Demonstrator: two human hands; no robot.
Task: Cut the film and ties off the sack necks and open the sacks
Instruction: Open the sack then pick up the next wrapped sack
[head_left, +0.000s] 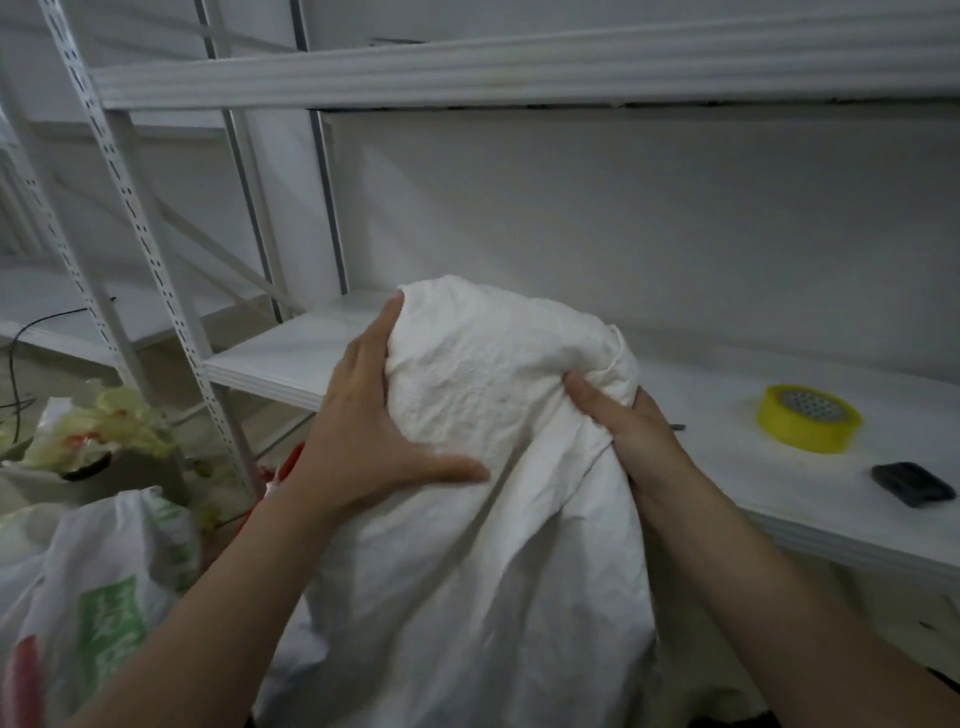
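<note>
White sack (483, 467) stood before the shelf (280, 358), its crumpled top raised just above the shelf's front edge. We noted the left hand (374, 421) laid flat on the sack's side, fingers straight, thumb spread across the front. The right hand (631, 441) gripped a bunched fold of the sack, thumb pressed into the creases. On the shelf, toward its right end: a yellow tape roll (809, 418), and a small black object (914, 483) nearer the shelf's front edge. Below the shelf's left end: a printed sack (98, 597), green and red marks.

tape roll (808, 418) on shelf (727, 395), (right of sack (483, 467))
</note>
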